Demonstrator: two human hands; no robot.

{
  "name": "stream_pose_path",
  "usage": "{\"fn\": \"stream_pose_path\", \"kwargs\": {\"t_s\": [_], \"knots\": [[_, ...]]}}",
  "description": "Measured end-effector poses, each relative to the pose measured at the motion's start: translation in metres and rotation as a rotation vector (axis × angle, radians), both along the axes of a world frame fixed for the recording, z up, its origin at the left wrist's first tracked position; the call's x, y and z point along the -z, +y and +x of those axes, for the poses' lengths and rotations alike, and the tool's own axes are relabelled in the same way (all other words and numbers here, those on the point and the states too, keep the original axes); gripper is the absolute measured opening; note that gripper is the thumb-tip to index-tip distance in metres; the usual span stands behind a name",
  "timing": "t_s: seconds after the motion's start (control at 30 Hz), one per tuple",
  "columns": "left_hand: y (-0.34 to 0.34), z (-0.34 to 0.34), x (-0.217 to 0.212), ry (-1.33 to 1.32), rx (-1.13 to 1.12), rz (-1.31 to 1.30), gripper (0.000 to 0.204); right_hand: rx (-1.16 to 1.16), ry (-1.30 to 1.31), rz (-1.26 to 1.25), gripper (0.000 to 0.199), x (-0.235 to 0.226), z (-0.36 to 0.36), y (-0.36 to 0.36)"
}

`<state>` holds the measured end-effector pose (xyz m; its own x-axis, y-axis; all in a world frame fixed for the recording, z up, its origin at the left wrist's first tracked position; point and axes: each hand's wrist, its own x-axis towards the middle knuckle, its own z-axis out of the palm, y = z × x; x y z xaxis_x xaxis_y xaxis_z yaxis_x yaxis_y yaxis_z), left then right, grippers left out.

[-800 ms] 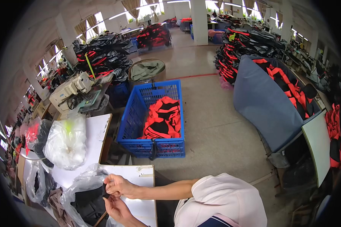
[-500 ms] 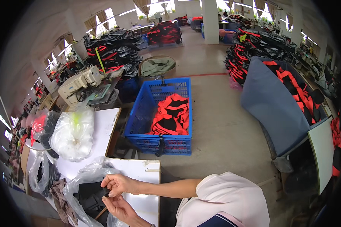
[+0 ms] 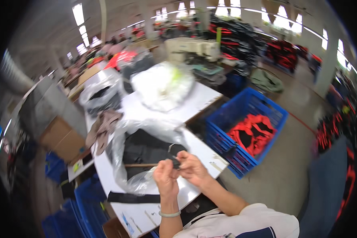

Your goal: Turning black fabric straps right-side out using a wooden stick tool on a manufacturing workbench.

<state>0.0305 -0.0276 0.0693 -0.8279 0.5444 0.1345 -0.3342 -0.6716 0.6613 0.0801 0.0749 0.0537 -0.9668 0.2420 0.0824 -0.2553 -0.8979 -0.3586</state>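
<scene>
**Small dark piece pinched between left hand and right hand**

Gripping with both hands by the fingertips, thumbs and fingers drawn close together on the one piece, with nothing else visible in either. Sitting right where the hands meet, over the near-right side of a clear plastic bag on the white counter. Lying about as close to one hand as to the other, with neither plainly nearer. Cannot tell the long axis: too small, too blurred, partly covered by fingers.

Mattering most in space, by judgement: the bag's wide mouth, ahead and to the left of the hands, with left hand nearer to it and right hand farther off. Inside it, black pieces and a thin brown stick running crosswise, right end close to left hand. On the near side of the bag, a black strip stretched sideways toward left forearm. Well apart to the right, on the floor, a blue crate holding red and black cloth.
</scene>
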Motion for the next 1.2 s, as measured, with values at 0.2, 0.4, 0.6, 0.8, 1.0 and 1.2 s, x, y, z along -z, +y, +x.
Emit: {"fn": "stream_pose_path", "kwargs": {"t_s": [0.2,0.4,0.6,0.8,1.0,1.2], "knots": [[-0.021,0.002,0.01,-0.103,0.09,-0.003,0.021,-0.215,0.056,-0.031,0.031,0.003,-0.008,-0.003],[-0.008,0.001,0.033,-0.002,-0.169,-0.132,0.012,-0.103,-0.292,-0.191,0.034,0.018,-0.016,-0.002],[-0.024,0.005,0.02,-0.079,-0.093,-0.077,0.018,-0.297,0.105,0.105,0.046,0.01,-0.014,-0.006],[-0.038,-0.012,0.021,-0.061,-0.046,-0.042,0.015,-0.231,-0.016,0.097,0.047,-0.003,-0.01,-0.019],[-0.045,-0.009,0.025,-0.022,-0.128,-0.071,0.013,-0.137,-0.174,0.363,0.057,-0.016,-0.013,-0.023],[-0.043,0.006,0.007,0.03,-0.021,-0.086,0.014,-0.5,0.248,0.235,0.055,-0.007,-0.016,-0.008]]}}
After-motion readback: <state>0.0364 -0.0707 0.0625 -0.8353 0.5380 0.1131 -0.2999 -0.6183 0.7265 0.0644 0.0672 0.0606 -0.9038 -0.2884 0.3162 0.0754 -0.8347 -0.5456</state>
